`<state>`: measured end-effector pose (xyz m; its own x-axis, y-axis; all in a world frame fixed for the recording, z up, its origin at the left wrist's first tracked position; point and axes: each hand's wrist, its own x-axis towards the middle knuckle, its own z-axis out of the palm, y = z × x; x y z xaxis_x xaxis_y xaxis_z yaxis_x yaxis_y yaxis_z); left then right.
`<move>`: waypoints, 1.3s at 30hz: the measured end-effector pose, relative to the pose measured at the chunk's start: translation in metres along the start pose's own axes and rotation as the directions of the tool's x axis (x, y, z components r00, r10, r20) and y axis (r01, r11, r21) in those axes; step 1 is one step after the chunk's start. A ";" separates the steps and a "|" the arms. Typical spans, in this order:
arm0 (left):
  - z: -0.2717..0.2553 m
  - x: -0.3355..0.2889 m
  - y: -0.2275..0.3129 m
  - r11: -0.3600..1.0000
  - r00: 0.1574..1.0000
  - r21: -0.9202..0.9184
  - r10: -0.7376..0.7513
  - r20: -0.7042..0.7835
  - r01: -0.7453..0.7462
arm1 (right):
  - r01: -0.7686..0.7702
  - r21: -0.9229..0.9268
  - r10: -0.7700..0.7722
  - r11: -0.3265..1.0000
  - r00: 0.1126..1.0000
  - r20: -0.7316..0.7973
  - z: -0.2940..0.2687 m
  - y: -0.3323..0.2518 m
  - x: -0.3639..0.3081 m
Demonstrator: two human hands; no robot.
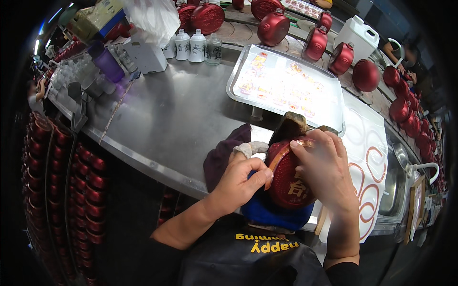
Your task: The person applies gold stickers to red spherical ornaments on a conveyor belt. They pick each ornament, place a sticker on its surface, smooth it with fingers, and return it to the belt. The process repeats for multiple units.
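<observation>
**Red flask held at the counter edge**

The steel counter (pixel 181 114) carries everything. Behind the red round flask (pixel 286 176), farther up the counter, lies a steel tray (pixel 286 86) of small labels; beyond the tray stands a row of matching red flasks (pixel 315 44). The flask itself sits at the counter's near edge on a blue pad (pixel 272 214). The right hand (pixel 324 167) grips its right side and top; the left hand (pixel 241 178) pinches a gold strip (pixel 275 159) along its left rim.
</observation>
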<state>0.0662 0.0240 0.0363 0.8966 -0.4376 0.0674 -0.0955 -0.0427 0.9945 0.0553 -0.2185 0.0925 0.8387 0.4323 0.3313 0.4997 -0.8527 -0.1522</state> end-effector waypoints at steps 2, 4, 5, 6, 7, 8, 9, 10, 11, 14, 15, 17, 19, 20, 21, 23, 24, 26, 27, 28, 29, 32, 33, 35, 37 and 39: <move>-0.001 -0.002 0.000 0.993 0.999 0.112 -0.034 -0.020 0.036 | 0.008 -0.007 -0.008 1.000 1.000 0.000 0.000 0.000 0.001; -0.001 -0.003 0.001 0.982 0.998 0.180 -0.052 -0.034 0.057 | 0.006 -0.003 -0.006 1.000 1.000 0.004 -0.001 0.000 0.002; 0.000 -0.004 0.001 0.979 0.998 0.195 -0.052 -0.038 0.058 | 0.007 -0.014 -0.007 1.000 1.000 0.005 -0.001 -0.001 0.002; 0.000 -0.005 0.002 0.976 0.998 0.208 -0.052 -0.041 0.060 | 0.015 -0.014 -0.015 1.000 1.000 0.003 -0.001 -0.001 0.003; 0.000 -0.005 0.002 0.977 0.998 0.205 -0.048 -0.041 0.055 | 0.025 -0.026 -0.025 0.999 1.000 0.000 -0.001 -0.002 0.003; 0.001 -0.006 0.002 0.978 0.998 0.202 -0.043 -0.041 0.051 | 0.034 -0.038 -0.035 0.999 0.999 -0.003 -0.001 -0.002 0.003; 0.001 -0.007 0.002 0.979 0.998 0.199 -0.039 -0.041 0.046 | 0.038 -0.036 -0.038 0.999 0.999 -0.002 -0.001 -0.003 0.004; 0.002 -0.007 0.002 0.978 0.999 0.203 -0.031 -0.041 0.039 | 0.042 -0.033 -0.042 0.999 0.999 -0.001 0.000 -0.003 0.004; 0.003 -0.008 0.002 0.978 0.999 0.207 -0.025 -0.042 0.033 | 0.046 -0.030 -0.046 0.998 0.999 0.002 0.000 -0.004 0.005; 0.005 -0.010 0.002 0.980 0.998 0.196 -0.013 -0.059 0.024 | 0.056 -0.033 -0.057 0.998 0.998 -0.029 0.000 -0.005 0.007; 0.005 -0.011 0.002 0.982 0.998 0.188 -0.011 -0.065 0.023 | 0.047 -0.006 -0.047 0.999 0.999 -0.026 0.000 -0.005 0.007; 0.005 -0.013 0.002 0.987 0.998 0.160 -0.006 -0.055 0.015 | 0.029 0.021 -0.028 0.999 0.999 -0.028 -0.001 -0.006 0.007; 0.005 -0.014 0.002 0.990 0.999 0.138 -0.015 -0.041 0.021 | 0.047 0.015 -0.047 0.999 0.998 -0.039 -0.002 -0.006 0.008; 0.005 -0.014 0.001 0.991 0.999 0.130 -0.026 -0.031 0.030 | 0.057 0.011 -0.056 0.998 0.997 -0.046 -0.003 -0.007 0.008; 0.005 -0.014 0.001 0.991 0.999 0.132 -0.002 -0.034 0.006 | 0.053 0.015 -0.052 0.998 0.998 -0.046 -0.003 -0.007 0.008; 0.008 -0.015 -0.002 0.987 0.997 0.160 0.024 -0.075 -0.012 | 0.044 0.022 -0.043 0.999 0.998 -0.044 -0.003 -0.007 0.008; 0.009 -0.015 -0.003 0.980 0.993 0.192 0.070 -0.098 -0.050 | 0.041 0.025 -0.040 0.999 0.998 -0.041 -0.003 -0.007 0.007; 0.010 -0.014 -0.007 0.973 0.990 0.227 0.065 -0.123 -0.036 | 0.036 0.032 -0.034 0.999 0.999 -0.034 -0.003 -0.007 0.007; 0.011 -0.014 -0.008 0.967 0.988 0.251 0.071 -0.134 -0.036 | 0.032 0.039 -0.031 0.999 0.999 -0.029 -0.003 -0.007 0.007; 0.011 -0.014 -0.009 0.966 0.988 0.256 0.078 -0.135 -0.041 | 0.029 0.045 -0.028 0.999 0.999 -0.024 -0.004 -0.008 0.007; 0.011 -0.014 -0.010 0.964 0.987 0.261 0.085 -0.135 -0.047 | 0.024 0.049 -0.023 0.999 1.000 -0.020 -0.004 -0.008 0.008; 0.011 -0.016 -0.009 0.967 0.988 0.248 0.098 -0.121 -0.065 | 0.055 -0.014 -0.055 0.998 0.998 -0.033 -0.005 -0.011 0.008; 0.011 -0.016 -0.008 0.967 0.987 0.241 0.109 -0.120 -0.077 | 0.055 -0.016 -0.056 0.998 0.998 -0.023 -0.005 -0.012 0.008; 0.012 -0.018 -0.005 0.974 0.987 0.208 0.114 -0.114 -0.088 | 0.056 -0.018 -0.056 0.998 0.998 0.000 -0.006 -0.014 0.009; 0.011 -0.019 -0.004 0.982 0.990 0.169 0.100 -0.101 -0.082 | 0.049 -0.034 -0.049 0.998 0.999 0.023 -0.006 -0.014 0.010; 0.011 -0.019 -0.004 0.987 0.991 0.135 0.098 -0.087 -0.086 | 0.048 -0.038 -0.047 0.998 0.998 0.031 -0.006 -0.014 0.011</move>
<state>0.0450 0.0231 0.0301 0.9171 -0.3599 0.1713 -0.2298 -0.1262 0.9650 0.0561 -0.2039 0.1041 0.8206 0.4807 0.3091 0.5308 -0.8415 -0.1005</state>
